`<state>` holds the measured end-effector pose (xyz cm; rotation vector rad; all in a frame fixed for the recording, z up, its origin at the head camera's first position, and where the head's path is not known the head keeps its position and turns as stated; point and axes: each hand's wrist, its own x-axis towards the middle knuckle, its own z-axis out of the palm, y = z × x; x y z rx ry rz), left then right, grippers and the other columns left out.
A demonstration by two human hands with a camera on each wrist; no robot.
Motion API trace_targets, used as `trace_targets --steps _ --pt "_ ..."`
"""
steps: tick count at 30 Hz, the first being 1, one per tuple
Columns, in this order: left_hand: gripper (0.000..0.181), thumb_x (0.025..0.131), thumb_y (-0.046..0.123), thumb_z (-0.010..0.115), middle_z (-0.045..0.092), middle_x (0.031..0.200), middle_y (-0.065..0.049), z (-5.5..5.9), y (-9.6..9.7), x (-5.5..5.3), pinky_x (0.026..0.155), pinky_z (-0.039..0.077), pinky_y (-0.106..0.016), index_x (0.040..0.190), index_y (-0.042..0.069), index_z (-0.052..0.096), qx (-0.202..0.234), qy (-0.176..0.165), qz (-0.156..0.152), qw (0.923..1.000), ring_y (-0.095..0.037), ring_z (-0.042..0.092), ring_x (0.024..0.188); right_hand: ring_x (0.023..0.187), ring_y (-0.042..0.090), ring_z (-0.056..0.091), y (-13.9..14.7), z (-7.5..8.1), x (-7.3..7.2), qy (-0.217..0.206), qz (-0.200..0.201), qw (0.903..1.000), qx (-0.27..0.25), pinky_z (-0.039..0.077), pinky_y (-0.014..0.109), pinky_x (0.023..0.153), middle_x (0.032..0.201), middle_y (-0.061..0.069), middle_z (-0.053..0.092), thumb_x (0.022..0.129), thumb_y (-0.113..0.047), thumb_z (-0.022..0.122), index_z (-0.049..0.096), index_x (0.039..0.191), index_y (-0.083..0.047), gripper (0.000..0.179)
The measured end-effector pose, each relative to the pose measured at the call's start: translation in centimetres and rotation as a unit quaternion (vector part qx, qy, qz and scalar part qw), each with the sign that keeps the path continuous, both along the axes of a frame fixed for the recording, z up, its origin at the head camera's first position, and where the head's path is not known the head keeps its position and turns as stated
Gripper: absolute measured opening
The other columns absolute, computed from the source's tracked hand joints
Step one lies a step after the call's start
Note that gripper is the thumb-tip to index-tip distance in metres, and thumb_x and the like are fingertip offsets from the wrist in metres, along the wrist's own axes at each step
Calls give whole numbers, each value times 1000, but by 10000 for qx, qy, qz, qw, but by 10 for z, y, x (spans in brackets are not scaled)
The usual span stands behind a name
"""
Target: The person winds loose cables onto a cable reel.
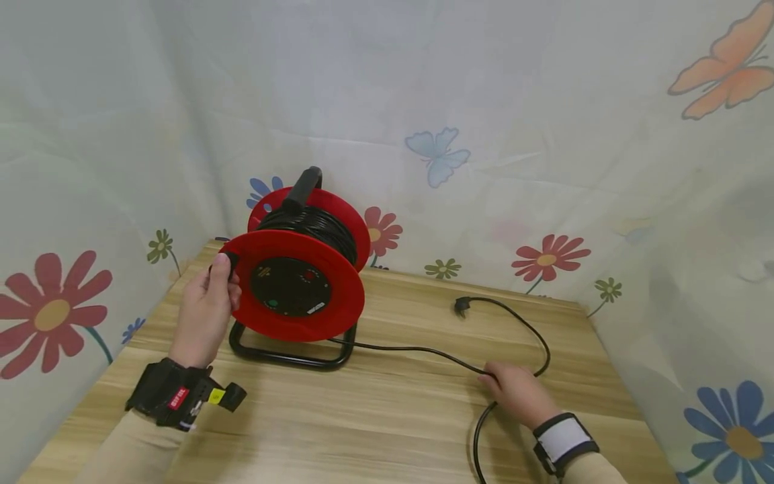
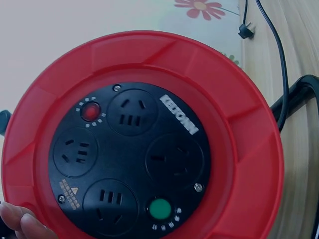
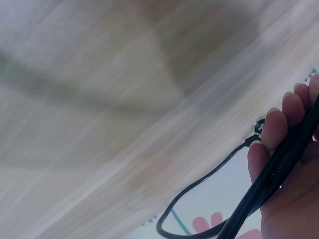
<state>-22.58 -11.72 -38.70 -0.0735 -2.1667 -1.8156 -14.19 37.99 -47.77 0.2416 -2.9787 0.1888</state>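
Observation:
A red cable reel with black cable wound between its two flanges stands on a black tube frame at the left. My left hand grips the small black knob on the near flange's left edge; in the left wrist view only its fingertips show. The reel's black socket panel faces that camera. From the reel's bottom a black cable runs right to my right hand, whose fingers curl round it. Two strands cross that palm in the right wrist view.
The black plug lies toward the back of the wooden table, its cable looping round to my right hand. Another stretch of cable hangs toward the front edge. A flower-printed curtain borders the table at the back and sides.

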Motion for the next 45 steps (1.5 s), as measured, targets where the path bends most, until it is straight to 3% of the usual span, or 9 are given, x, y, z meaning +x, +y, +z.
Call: trace_targets --steps 9,18,25,33,45 --pt "51 99 51 33 49 76 -6 14 7 4 60 42 -29 101 3 51 -272 26 -136 9995 -22 50 70 58 6 48 -12 1 -5 -16 133 9999 16 43 32 55 66 -7 57 90 -22 64 60 81 -16 12" --pt "53 99 51 35 47 72 -6 25 13 6 57 39 -30 98 0 51 -498 196 -205 9984 -23 48 68 58 6 47 -22 1 -9 -98 235 9996 -89 42 31 55 67 -8 55 90 -22 64 60 80 -17 13" --pt "50 100 49 36 46 72 -12 30 21 7 56 35 -32 91 1 48 -688 394 -178 9967 -25 46 67 58 6 48 -29 -1 -12 -28 303 9995 -33 43 31 56 67 -9 55 90 -24 64 58 78 -19 14" --pt "45 101 45 36 46 71 -11 34 26 9 52 34 -33 87 2 43 -848 520 -473 9939 -26 45 62 59 6 47 -35 -3 -14 -125 297 9995 -25 42 31 56 67 -9 56 90 -23 64 59 77 -20 14" --pt "45 100 47 37 47 72 -13 38 34 11 53 35 -34 91 4 44 -1252 532 -456 9896 -27 46 64 59 6 48 -47 2 -14 -141 385 9992 -37 43 32 57 67 -10 55 90 -23 65 58 78 -21 14"
